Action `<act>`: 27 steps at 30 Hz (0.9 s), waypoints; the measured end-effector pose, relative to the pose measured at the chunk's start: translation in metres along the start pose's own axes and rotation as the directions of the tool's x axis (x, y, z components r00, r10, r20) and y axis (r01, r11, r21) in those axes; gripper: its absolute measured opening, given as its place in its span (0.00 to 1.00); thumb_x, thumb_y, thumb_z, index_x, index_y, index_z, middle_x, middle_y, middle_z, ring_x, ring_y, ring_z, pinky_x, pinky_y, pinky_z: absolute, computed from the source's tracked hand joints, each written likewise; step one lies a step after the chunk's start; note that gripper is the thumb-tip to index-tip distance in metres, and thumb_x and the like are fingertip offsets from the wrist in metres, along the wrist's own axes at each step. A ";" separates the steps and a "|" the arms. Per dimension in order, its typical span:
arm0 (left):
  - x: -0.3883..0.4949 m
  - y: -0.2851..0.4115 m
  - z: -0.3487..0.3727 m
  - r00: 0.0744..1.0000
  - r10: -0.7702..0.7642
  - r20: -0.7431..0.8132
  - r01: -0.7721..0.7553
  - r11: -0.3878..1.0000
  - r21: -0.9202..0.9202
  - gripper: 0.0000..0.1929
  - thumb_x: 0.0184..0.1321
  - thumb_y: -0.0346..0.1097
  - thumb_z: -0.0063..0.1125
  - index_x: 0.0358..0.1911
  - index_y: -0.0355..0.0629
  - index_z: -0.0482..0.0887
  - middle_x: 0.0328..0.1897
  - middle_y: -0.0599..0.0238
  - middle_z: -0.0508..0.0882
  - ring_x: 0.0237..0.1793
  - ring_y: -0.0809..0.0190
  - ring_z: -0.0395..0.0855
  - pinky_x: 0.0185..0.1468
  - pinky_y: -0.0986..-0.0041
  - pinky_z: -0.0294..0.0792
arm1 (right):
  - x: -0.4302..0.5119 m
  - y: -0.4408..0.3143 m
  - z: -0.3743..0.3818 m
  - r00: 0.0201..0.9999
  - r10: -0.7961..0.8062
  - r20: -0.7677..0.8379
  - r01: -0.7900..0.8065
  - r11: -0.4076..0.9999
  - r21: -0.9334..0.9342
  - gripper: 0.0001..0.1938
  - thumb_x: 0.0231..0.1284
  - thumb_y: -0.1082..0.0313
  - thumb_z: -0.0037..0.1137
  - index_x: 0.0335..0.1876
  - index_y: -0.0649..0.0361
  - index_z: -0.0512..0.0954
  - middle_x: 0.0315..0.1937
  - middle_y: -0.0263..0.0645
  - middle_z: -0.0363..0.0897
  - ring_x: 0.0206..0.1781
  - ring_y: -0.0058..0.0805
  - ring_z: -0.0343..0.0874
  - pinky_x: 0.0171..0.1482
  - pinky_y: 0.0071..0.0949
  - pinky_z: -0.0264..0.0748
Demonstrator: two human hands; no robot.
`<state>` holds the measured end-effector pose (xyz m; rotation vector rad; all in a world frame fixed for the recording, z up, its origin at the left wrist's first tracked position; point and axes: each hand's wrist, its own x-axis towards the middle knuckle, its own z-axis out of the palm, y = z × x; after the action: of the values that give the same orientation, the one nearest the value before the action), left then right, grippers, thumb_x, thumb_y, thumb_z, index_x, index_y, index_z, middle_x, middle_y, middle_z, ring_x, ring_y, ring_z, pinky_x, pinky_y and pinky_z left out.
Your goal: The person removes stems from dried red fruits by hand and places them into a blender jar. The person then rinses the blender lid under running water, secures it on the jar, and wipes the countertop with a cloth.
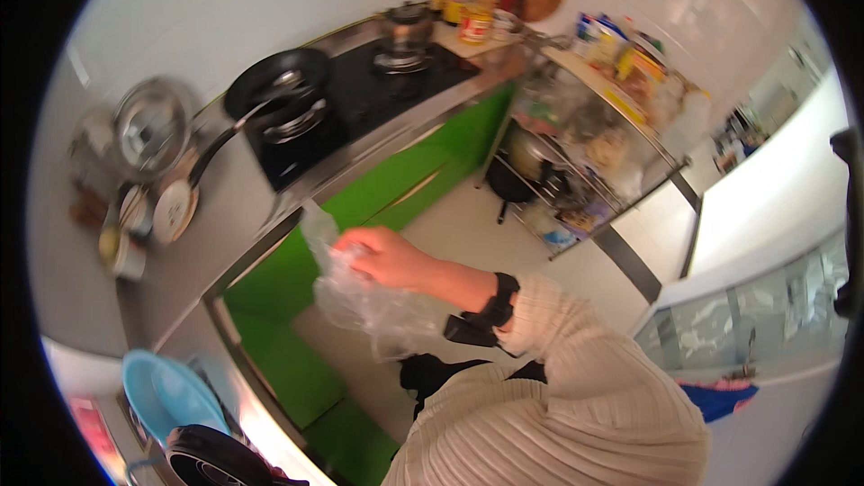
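My right hand (381, 260) is closed around a crumpled clear plastic bag (368, 310). The bag hangs below the fist, and a twisted end of it sticks up past my fingers. A black strap with a small device (482, 317) circles my right wrist, below a ribbed cream sleeve (607, 364). The hand is above the floor, in front of the green cabinet doors (270, 297). My left hand is out of view. At the lower left, a black pan (209, 455) overlaps a light-blue plastic basin (169, 391) by the sink.
A wok (277, 84) with a utensil and a pot (407, 27) stand on the gas hob (358, 94). Bottles (476, 20) crowd the back corner. A metal rack (587, 196) holds bags and pans. A steel lid (152, 128) and cups (175, 209) line the left counter (229, 189).
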<state>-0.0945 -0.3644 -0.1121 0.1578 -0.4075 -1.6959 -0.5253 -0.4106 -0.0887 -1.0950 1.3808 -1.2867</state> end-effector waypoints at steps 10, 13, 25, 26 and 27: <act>0.054 -0.145 0.030 0.961 0.093 -0.260 0.032 0.898 0.439 0.45 0.40 0.61 0.66 0.61 0.43 0.67 0.65 0.53 0.68 0.63 0.44 0.64 0.61 0.47 0.59 | -0.171 0.066 -0.281 0.879 0.076 -0.470 -0.132 0.987 -0.088 0.15 0.52 0.78 0.48 0.46 0.62 0.76 0.42 0.31 0.76 0.44 0.18 0.73 0.46 0.20 0.70; 0.064 -0.210 0.055 0.969 -0.135 -0.205 0.197 0.926 0.322 0.45 0.39 0.62 0.66 0.62 0.45 0.67 0.64 0.55 0.69 0.63 0.46 0.65 0.63 0.49 0.58 | -0.192 0.046 -0.360 0.894 -0.003 -0.448 -0.112 0.967 -0.228 0.14 0.52 0.78 0.48 0.46 0.62 0.76 0.44 0.32 0.76 0.49 0.19 0.72 0.51 0.21 0.68; 0.081 -0.326 0.153 0.911 -0.407 0.060 0.385 0.895 0.226 0.43 0.51 0.55 0.62 0.68 0.48 0.55 0.69 0.54 0.62 0.69 0.47 0.57 0.69 0.54 0.54 | -0.217 -0.073 -0.557 0.895 -0.215 -0.391 0.243 0.970 0.025 0.16 0.53 0.74 0.53 0.50 0.59 0.73 0.49 0.33 0.74 0.50 0.24 0.73 0.54 0.26 0.71; 0.072 -0.327 0.153 0.932 -0.363 0.009 0.349 0.903 0.252 0.43 0.51 0.56 0.61 0.68 0.49 0.55 0.69 0.55 0.62 0.68 0.48 0.58 0.68 0.54 0.55 | -0.218 -0.069 -0.556 0.900 -0.207 -0.383 0.233 0.972 0.024 0.17 0.52 0.74 0.54 0.50 0.59 0.73 0.49 0.33 0.73 0.51 0.25 0.73 0.55 0.27 0.70; 0.065 -0.329 0.154 0.945 -0.324 -0.034 0.320 0.903 0.285 0.43 0.51 0.57 0.60 0.68 0.49 0.55 0.69 0.55 0.63 0.68 0.48 0.59 0.67 0.53 0.57 | -0.218 -0.054 -0.553 0.899 -0.182 -0.399 0.230 0.970 0.075 0.17 0.53 0.74 0.54 0.50 0.59 0.73 0.51 0.33 0.72 0.52 0.25 0.72 0.55 0.28 0.69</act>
<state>-0.4620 -0.3626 -0.0777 0.4480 -0.6685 -1.9568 -1.0297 -0.1022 -0.0091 -0.9529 1.4777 -1.7964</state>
